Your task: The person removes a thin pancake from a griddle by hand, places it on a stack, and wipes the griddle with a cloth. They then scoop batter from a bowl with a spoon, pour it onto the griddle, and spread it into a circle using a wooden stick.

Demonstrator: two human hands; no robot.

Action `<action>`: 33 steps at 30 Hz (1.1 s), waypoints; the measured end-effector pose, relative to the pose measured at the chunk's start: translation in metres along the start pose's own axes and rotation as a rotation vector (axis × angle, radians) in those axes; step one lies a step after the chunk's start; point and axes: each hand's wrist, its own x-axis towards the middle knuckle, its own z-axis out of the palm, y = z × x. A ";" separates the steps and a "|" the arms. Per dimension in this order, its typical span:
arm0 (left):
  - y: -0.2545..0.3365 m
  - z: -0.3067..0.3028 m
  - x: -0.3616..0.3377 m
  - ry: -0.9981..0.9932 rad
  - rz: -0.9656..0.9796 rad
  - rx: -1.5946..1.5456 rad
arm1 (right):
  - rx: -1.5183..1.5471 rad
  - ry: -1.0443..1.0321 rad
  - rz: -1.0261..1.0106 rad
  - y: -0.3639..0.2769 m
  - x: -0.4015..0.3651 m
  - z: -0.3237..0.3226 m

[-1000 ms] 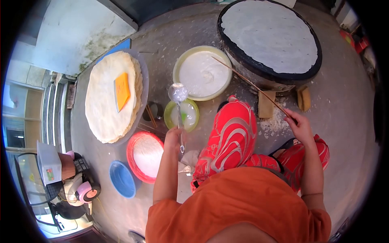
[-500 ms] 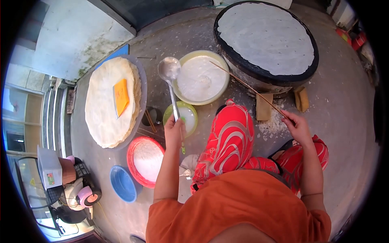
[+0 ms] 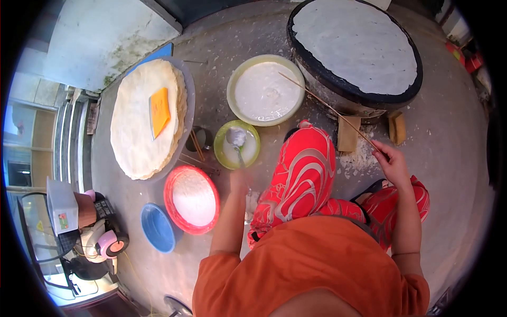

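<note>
My left hand (image 3: 241, 181), blurred, is closed on the handle of a metal ladle (image 3: 236, 138). The ladle's bowl is over or in the small green bowl (image 3: 221, 156), which holds whitish liquid. My right hand (image 3: 393, 162) grips a thin wooden stick (image 3: 338, 114) that points up and left, its tip over the rim side of the large basin (image 3: 232, 80) of white batter. Beyond the stick, a round black-rimmed griddle (image 3: 354, 47) bears a pale spread layer.
At the left, a stack of flatbreads (image 3: 138, 116) carries an orange scraper (image 3: 159, 112). A red bowl of flour (image 3: 193, 201) and a blue bowl (image 3: 158, 228) stand lower. Blocks (image 3: 348, 134) sit beneath the griddle, with crumbs nearby.
My left hand has lowered and swung the ladle from beside the large basin to the green bowl. My right hand still holds the stick, nearly unmoved. The view has shifted slightly.
</note>
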 end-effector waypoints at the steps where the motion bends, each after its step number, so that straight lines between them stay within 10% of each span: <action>1: -0.005 0.000 0.005 -0.031 -0.018 0.065 | -0.003 -0.003 -0.001 -0.001 0.000 0.000; 12: -0.080 -0.026 0.106 -0.127 0.153 0.439 | -0.037 0.001 0.022 0.001 0.002 0.001; 17: -0.030 -0.030 0.060 -0.443 -0.173 -0.127 | -0.080 0.002 0.014 0.000 0.002 0.001; 21: 0.023 -0.007 -0.013 -0.141 -0.300 -0.283 | -0.075 -0.004 0.020 0.005 0.002 0.002; 33: 0.061 0.036 -0.035 -0.152 0.207 0.013 | -0.178 -0.009 0.024 -0.006 0.000 0.003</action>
